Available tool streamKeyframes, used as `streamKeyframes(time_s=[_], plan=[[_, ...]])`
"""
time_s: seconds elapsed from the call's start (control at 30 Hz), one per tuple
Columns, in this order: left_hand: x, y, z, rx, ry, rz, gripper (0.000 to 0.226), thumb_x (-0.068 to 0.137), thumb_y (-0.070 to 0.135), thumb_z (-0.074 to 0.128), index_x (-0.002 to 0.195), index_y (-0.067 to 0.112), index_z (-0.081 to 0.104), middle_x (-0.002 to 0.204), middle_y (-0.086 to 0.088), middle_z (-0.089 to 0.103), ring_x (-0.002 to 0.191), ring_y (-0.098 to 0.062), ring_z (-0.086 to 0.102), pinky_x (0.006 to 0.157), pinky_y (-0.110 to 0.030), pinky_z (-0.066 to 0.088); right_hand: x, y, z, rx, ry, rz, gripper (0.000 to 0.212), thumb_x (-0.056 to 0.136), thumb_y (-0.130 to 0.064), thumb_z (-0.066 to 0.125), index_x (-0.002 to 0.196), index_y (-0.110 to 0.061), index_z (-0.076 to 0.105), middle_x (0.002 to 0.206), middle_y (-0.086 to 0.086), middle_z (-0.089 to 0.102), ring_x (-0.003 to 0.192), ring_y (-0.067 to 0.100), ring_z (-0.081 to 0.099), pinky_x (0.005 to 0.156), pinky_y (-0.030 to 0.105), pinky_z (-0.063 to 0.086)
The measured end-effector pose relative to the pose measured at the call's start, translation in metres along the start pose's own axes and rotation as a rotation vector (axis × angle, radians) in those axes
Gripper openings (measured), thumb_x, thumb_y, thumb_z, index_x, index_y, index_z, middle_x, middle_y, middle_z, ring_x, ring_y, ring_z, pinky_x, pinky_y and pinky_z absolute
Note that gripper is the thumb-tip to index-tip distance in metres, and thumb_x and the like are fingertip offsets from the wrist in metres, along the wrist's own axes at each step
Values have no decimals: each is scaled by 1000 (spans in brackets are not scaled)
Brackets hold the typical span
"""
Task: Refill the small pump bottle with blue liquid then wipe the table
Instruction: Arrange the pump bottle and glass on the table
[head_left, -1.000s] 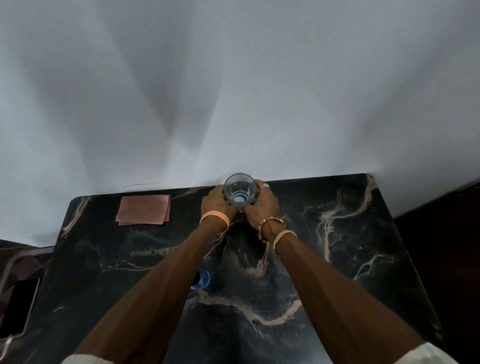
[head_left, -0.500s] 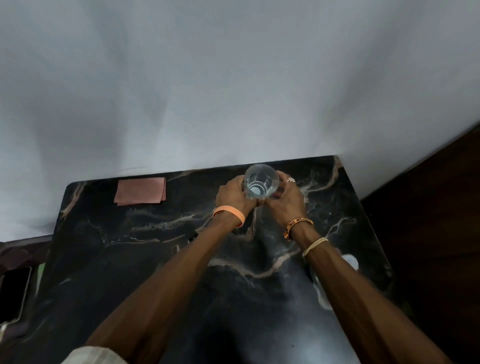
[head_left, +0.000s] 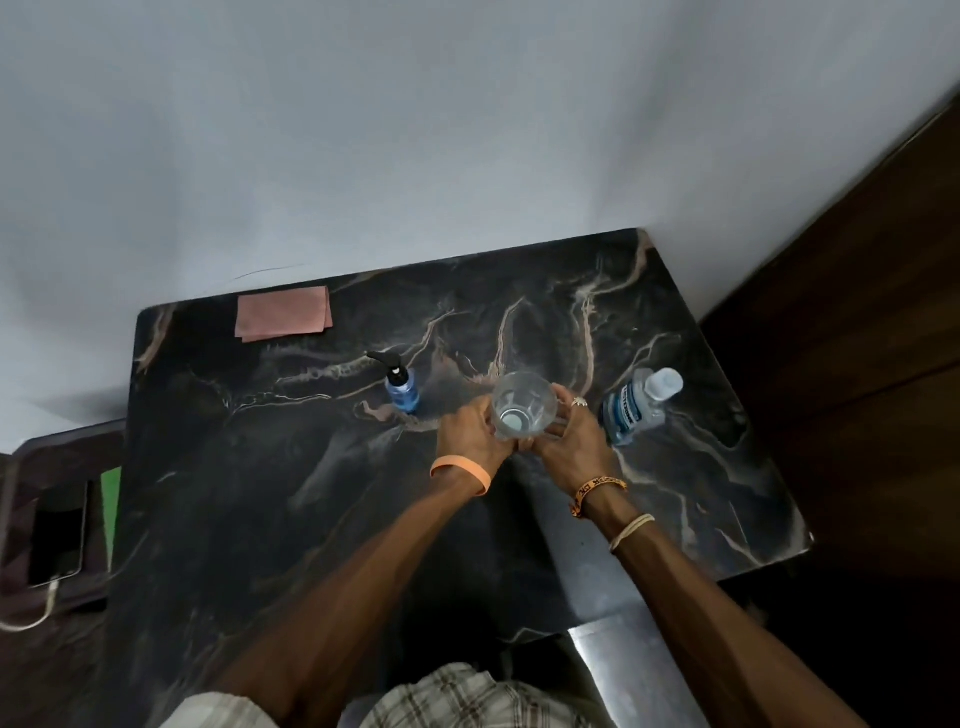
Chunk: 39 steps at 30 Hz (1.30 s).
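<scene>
A clear drinking glass (head_left: 523, 404) stands upright near the middle of the black marble table (head_left: 270, 467). My left hand (head_left: 467, 428) grips its left side and my right hand (head_left: 574, 439) grips its right side. The small pump bottle (head_left: 401, 387), blue with a black pump, stands just left of my left hand. A larger bottle of blue liquid (head_left: 638, 405) with a clear cap stands to the right, close to my right hand. A folded pink cloth (head_left: 283, 313) lies at the table's far left, by the wall.
A white wall runs behind the table. A dark wooden surface (head_left: 857, 322) borders the right side. Off the left edge, a phone (head_left: 56, 540) with a cable lies on a dark stand, beside something green (head_left: 110, 512).
Both hands have drawn the glass back from the wall toward the table's middle. The view has shifted, and the pump bottle and the larger bottle now show.
</scene>
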<state>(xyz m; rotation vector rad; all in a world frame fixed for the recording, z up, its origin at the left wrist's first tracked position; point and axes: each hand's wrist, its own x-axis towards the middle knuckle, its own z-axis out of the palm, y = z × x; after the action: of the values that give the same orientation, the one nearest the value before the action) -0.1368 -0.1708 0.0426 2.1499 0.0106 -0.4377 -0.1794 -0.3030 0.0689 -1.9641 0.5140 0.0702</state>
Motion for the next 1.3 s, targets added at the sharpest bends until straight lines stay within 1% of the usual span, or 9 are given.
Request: streamKeyframes(time_s=[0.13, 0.33, 0.53, 0.73, 0.87, 0.97, 1.07, 1.23, 1.3], plan=[[-7, -15, 8, -126, -37, -46, 63, 55, 27, 93, 111, 19, 65, 97, 0, 74, 90, -16, 70, 81, -40, 58, -9, 10, 6, 22, 15, 3, 62, 68, -7, 85, 110, -40, 53, 95, -16, 69, 92, -1, 67, 74, 14, 52], [-9, -28, 20, -90, -7, -58, 58, 55, 24, 90, 108, 20, 67, 96, 2, 74, 88, -13, 70, 80, -38, 58, -13, 25, 12, 55, -2, 48, 61, 73, 3, 77, 123, -23, 53, 95, -22, 63, 83, -17, 62, 65, 4, 48], [-10, -35, 20, -102, -18, -57, 64, 57, 13, 90, 115, 19, 62, 103, 1, 73, 90, -10, 69, 83, -36, 58, -11, 33, 14, -15, 12, 61, 57, 76, 0, 73, 124, -23, 54, 101, -17, 68, 92, -7, 65, 86, 27, 57], [-17, -39, 8, 120, -39, 2, 79, 68, 12, 81, 139, 19, 46, 121, -2, 64, 107, -17, 62, 94, -38, 52, -20, 29, 8, -112, -21, 90, 85, 72, 2, 66, 147, -19, 31, 131, 7, 56, 119, 26, 56, 95, 45, 52], [-26, -53, -15, 9, 144, 61, 60, 77, 0, 68, 132, 20, 53, 124, 1, 62, 98, -6, 63, 89, -29, 54, -30, 6, -1, -239, 191, -148, 80, 71, -2, 69, 144, -14, 39, 138, 12, 46, 128, 26, 44, 104, 47, 43], [-27, -62, -41, -128, 404, 89, 45, 78, -3, 67, 115, 23, 60, 111, 4, 65, 91, -4, 65, 82, -18, 54, -35, -18, 3, -229, 235, -376, 70, 74, -8, 72, 139, -17, 47, 129, 6, 49, 113, 22, 53, 93, 42, 50], [-17, -70, -64, -200, 517, 14, 46, 81, 5, 71, 121, 20, 55, 116, 2, 62, 95, -4, 62, 83, -20, 52, -30, -40, 23, -199, 117, -436, 61, 81, -18, 71, 137, -23, 48, 128, 1, 50, 102, 7, 55, 85, 24, 50], [11, -79, -83, -126, 383, -133, 66, 79, 13, 75, 138, 14, 45, 136, -5, 52, 115, -14, 55, 98, -32, 49, -6, -65, 83, -196, -166, -370, 60, 91, -18, 61, 146, -13, 37, 145, 8, 45, 127, 19, 50, 106, 38, 43], [19, -82, -83, -113, 312, -153, 65, 80, 13, 74, 138, 14, 45, 137, -6, 52, 117, -16, 55, 97, -34, 50, 4, -72, 104, -180, -214, -305, 62, 91, -11, 57, 148, -10, 33, 148, 10, 41, 135, 23, 42, 113, 32, 34]])
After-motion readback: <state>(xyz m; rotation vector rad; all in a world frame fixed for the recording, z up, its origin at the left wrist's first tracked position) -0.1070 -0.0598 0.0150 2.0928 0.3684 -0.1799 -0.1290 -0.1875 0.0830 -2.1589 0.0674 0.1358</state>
